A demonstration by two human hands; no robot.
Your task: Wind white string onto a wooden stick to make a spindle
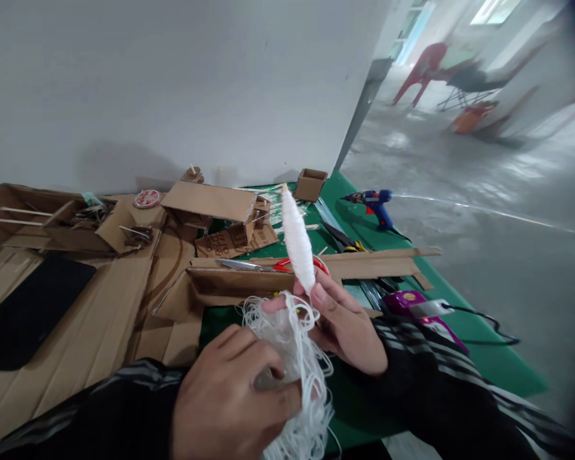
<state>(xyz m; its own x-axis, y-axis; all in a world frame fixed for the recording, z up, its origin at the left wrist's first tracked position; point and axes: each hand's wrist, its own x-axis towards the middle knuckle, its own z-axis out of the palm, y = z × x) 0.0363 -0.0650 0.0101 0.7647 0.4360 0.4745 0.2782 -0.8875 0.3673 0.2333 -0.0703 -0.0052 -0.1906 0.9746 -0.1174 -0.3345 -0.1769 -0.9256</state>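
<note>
My right hand grips the lower end of a spindle-shaped stick wound tightly with white string. The wound stick points up and tilts slightly left, and a bare tip shows at its top. Loops of loose white string drape from my right fingers into a tangled bundle below. My left hand is closed at the left side of this bundle, its fingers curled on the string. The exact pinch is partly hidden behind the knuckles and a little blurred.
Cardboard boxes and strips cover the green table. Scissors with red handles lie behind the wound stick. A blue glue gun sits back right, a purple power strip by my right sleeve. A black flat object lies left.
</note>
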